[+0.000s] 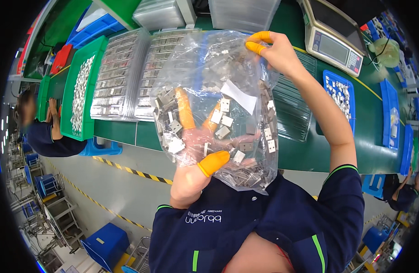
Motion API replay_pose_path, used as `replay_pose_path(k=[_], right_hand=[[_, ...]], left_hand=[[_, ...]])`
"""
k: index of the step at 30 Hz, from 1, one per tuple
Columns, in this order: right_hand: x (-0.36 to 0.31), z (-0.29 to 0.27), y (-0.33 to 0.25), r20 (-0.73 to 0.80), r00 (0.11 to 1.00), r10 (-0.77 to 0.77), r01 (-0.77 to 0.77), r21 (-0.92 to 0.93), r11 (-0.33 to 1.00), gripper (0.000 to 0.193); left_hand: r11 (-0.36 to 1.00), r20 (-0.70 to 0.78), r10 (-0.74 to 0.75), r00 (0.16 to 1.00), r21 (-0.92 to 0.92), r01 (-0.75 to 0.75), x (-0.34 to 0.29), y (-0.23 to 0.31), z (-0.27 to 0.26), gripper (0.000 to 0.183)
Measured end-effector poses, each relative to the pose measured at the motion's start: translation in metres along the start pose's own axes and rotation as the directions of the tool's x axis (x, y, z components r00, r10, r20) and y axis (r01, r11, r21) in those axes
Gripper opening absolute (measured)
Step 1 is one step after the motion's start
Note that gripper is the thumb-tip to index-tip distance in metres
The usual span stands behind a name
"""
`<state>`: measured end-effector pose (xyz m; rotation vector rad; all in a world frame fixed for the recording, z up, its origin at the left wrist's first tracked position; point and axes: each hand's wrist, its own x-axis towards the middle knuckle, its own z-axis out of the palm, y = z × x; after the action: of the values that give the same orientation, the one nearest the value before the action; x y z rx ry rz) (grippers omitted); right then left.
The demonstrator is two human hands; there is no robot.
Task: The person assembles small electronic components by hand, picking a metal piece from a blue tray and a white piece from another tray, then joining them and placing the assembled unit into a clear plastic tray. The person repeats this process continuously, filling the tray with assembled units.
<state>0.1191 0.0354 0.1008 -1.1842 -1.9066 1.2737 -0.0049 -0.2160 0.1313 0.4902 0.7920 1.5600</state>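
Note:
A clear zip bag [205, 68] with a blue strip is held up in front of me over the table edge. Inside it lie many small metal USB plugs [224, 119] and a white paper slip [240, 96]. My left hand [195, 148] supports the bag from below and behind; its spread fingers show through the plastic, while the thumb rests on the near side. My right hand [276, 51] pinches the upper right corner of the bag. Yellow finger cots cover several fingertips of both hands.
On the green table stand a green tray [67, 98] of small parts, two stacks of filled clear blister trays [111, 77], ribbed clear trays [292, 107], a blue tray [327, 75] of plugs and a weighing scale [332, 45]. A person [54, 136] works at the far left.

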Motion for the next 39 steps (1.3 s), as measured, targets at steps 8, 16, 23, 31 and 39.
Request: replay_pose_path(k=[8, 16, 23, 31, 39], right_hand=[[0.007, -0.004, -0.008, -0.029, 0.993, -0.118, 0.118, -0.012, 0.993, 0.023], [-0.008, -0.048, -0.063, -0.187, 0.833, -0.520, 0.540, 0.078, 0.838, 0.014], [-0.039, -0.088, -0.092, -0.080, 0.560, -0.825, 0.829, 0.032, 0.559, 0.015], [-0.086, -0.157, -0.113, -0.216, 0.353, -0.910, 0.806, -0.424, 0.413, 0.019], [-0.140, -0.202, -0.101, -0.408, 0.323, -0.854, 0.555, -0.649, 0.520, 0.023]], left_hand=[[0.987, 0.039, -0.104, 0.994, 0.129, 0.098, 0.000, -0.001, -0.006, 0.051], [0.983, 0.232, -0.042, 0.972, 0.184, -0.001, 0.031, -0.029, -0.023, 0.059], [0.753, 0.183, -0.003, 0.983, 0.648, -0.118, 0.048, -0.071, -0.033, 0.089], [0.823, 0.415, -0.009, 0.910, 0.519, -0.229, 0.069, -0.088, -0.019, 0.106], [0.816, 0.473, -0.005, 0.881, -0.507, 0.277, 0.102, -0.105, 0.036, 0.080]])
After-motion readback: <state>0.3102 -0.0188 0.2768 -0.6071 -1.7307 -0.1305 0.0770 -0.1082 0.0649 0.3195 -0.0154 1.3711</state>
